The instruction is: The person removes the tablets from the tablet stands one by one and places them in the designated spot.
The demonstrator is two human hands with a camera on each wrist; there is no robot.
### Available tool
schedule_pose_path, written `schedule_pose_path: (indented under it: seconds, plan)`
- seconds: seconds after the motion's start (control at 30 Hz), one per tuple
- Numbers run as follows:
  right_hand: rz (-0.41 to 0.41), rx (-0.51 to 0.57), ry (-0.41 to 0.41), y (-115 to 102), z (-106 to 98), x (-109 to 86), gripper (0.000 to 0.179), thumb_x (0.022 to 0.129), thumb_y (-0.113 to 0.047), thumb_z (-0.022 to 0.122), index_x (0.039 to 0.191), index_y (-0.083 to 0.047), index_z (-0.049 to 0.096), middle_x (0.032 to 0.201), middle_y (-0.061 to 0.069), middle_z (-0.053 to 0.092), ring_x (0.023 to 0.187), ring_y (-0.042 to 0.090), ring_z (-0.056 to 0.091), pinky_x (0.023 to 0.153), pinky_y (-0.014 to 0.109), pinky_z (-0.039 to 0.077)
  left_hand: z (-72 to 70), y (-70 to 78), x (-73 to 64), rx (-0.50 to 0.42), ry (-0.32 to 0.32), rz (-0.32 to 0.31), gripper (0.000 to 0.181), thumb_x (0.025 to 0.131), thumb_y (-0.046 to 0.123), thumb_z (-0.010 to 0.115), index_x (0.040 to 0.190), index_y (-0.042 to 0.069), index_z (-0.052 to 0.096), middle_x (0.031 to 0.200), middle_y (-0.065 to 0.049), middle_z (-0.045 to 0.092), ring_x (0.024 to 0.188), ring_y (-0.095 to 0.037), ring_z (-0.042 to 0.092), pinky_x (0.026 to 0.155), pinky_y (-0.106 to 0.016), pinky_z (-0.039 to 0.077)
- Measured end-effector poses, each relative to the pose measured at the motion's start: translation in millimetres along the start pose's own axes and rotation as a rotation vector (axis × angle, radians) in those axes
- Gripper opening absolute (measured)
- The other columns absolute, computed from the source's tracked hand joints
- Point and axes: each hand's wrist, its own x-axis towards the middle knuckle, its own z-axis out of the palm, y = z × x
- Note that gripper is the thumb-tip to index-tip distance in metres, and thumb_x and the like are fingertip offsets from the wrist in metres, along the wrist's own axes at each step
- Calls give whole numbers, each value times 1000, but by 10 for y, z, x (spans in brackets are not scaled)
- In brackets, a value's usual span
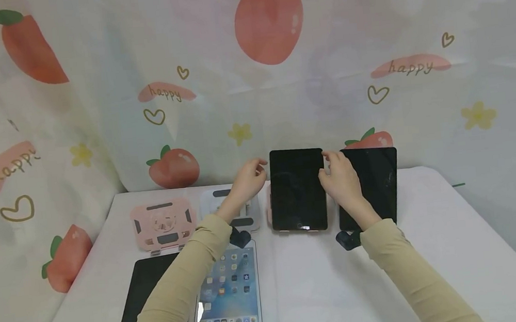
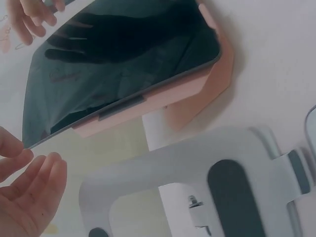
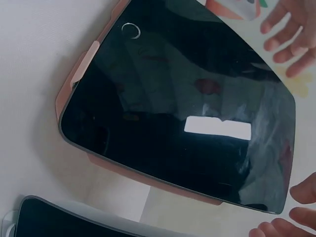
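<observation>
A black-screened tablet (image 1: 297, 193) leans upright on a pink stand (image 2: 207, 94), home button at the bottom. My left hand (image 1: 249, 180) is beside its upper left corner, the fingers loosely bent and the fingertips right at the edge in the left wrist view. At the upper right corner is my right hand (image 1: 343, 181), thumb and fingers spread apart. Neither hand grips the tablet. Another dark tablet (image 1: 376, 180) stands propped to the right, partly behind my right hand and wrist. Left of the middle tablet, a grey-white stand (image 2: 143, 170) lies below my left forearm.
A pink folding stand (image 1: 142, 213) lies at the back left. In front are a white tablet (image 1: 226, 293) with its screen lit and a flat black tablet (image 1: 133, 292), partly covered by my left sleeve. A printed curtain (image 1: 327, 107) hangs behind the white table (image 1: 317, 290).
</observation>
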Motion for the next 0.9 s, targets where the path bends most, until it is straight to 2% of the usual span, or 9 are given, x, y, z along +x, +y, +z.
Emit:
schedule_pose_path:
  seconds: [0.2,0.33,0.47,0.57,0.7,0.9]
  plan:
    - [-2,-43,-3,0,26,29,45,93,-10,50,136,4,45,131,26,50,117,42,49,88,55,47,11,45,116,55,-1,20,33,95,8,47,125,3,58,109,-14,64,101,-26,61,85,-37,52]
    - [-20,-46,-3,24,46,51,46,93,-8,50,137,6,43,132,27,50,113,43,54,87,55,49,20,55,156,45,-14,10,37,94,7,47,130,2,54,108,-14,63,101,-27,61,86,-38,52]
    - [-25,-48,-4,39,75,70,48,93,-8,51,138,7,41,132,29,51,101,42,60,80,53,52,52,28,184,11,-4,-5,37,95,7,46,131,3,53,112,-14,63,103,-26,61,86,-38,51]
    - [-21,-53,-3,44,102,77,49,93,-8,49,140,7,40,131,30,51,95,41,61,75,52,52,102,-4,194,-57,-2,-38,37,94,6,47,131,5,54,112,-14,63,100,-26,62,79,-34,52]
    - [-17,-52,8,64,139,82,51,93,-7,49,141,6,37,132,30,51,92,40,62,71,50,52,180,-30,203,-173,-7,-112,43,92,2,49,134,8,51,109,-15,65,93,-26,64,65,-26,48]
    - [-11,-47,17,85,180,93,54,94,-8,49,144,3,34,135,28,50,86,39,63,64,47,50,229,-16,219,-224,39,-149,48,87,-4,50,133,8,52,104,-17,66,85,-26,65,61,-22,45]
